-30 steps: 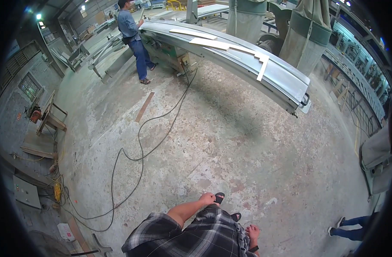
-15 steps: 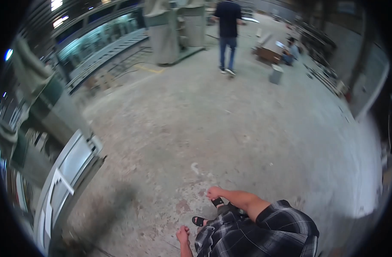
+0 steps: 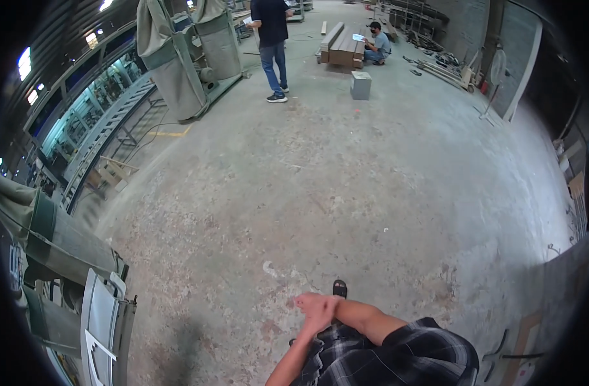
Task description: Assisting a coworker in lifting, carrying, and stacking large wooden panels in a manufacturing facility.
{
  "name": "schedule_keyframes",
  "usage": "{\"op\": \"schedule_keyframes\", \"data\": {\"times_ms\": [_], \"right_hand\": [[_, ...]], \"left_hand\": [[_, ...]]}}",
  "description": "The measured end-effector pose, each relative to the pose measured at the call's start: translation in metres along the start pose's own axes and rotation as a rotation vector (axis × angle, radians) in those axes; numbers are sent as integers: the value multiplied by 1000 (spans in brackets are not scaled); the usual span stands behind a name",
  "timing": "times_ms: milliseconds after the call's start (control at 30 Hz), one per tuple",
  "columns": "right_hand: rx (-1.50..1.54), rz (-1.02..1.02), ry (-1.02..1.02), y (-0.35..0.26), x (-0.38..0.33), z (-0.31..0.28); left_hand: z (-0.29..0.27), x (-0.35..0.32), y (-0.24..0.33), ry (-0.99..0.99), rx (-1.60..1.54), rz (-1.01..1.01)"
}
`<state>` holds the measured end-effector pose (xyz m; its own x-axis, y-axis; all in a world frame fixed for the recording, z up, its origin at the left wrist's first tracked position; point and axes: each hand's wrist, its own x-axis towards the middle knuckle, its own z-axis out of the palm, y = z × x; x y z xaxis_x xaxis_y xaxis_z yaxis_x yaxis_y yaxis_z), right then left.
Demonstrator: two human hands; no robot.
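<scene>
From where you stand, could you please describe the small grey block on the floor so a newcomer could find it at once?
Look to the far end of the concrete floor, where a stack of timber lies beside a crouching person. Just in front of that stack stands the grey block, a plain cube, alone on bare floor, paler and far smaller than the timber.

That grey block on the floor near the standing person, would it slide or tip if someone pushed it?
The grey block looks squat and solid, so probably heavy and unlikely to tip. The concrete floor looks rough, so it would likely drag rather than slide freely.

Hands (image 3: 318, 307) meet, empty — above concrete floor (image 3: 346, 174).
</scene>
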<state>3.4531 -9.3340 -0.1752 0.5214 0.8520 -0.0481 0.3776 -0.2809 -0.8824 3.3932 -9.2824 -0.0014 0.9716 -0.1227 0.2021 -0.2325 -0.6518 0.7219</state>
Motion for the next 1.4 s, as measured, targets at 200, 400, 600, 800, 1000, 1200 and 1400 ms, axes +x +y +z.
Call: {"op": "schedule_keyframes", "data": {"times_ms": [200, 400, 600, 800, 1000, 1200, 1400], "right_hand": [[124, 506, 54, 99, -60, -74], [125, 490, 165, 137, -62, -146], [93, 709, 172, 162, -73, -191], [238, 735, 436, 230, -102, -213], [336, 922, 497, 279, -87, -292], [435, 869, 473, 305, -45, -418], [474, 818, 470, 277, 50, -504]], "left_hand": [[71, 96, 34, -219, -43, 82], [109, 168, 69, -401, 39, 55], [143, 219, 81, -594, -274, 126], [186, 263, 64, -648, -207, 123], [209, 363, 70, -839, -415, 141], [207, 468, 56, -774, -393, 83], [187, 547, 49, -521, -274, 101]]}}
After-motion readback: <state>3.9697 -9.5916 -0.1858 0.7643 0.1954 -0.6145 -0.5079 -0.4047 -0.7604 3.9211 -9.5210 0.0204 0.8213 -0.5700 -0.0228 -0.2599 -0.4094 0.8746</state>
